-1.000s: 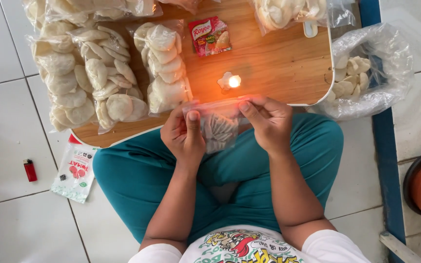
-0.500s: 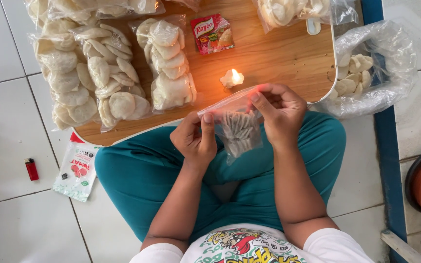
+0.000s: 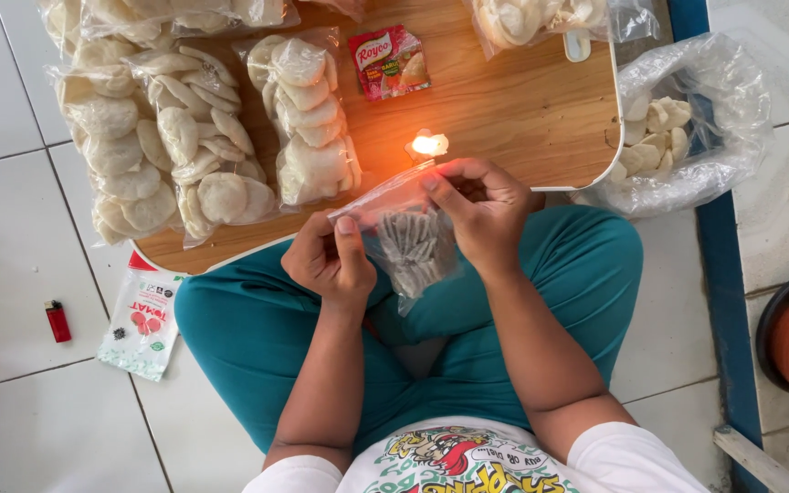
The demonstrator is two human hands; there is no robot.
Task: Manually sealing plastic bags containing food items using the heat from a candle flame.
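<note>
Both left hand (image 3: 329, 265) and right hand (image 3: 478, 208) pinch small clear plastic bag (image 3: 408, 242) of grey sticks, lit candle (image 3: 428, 144) at 12 on wooden tabletop (image 3: 522, 110)

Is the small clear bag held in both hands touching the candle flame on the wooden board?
Cannot tell. In the head view the small clear bag's top edge runs right under the candle flame, with no plain gap or contact visible.
</note>
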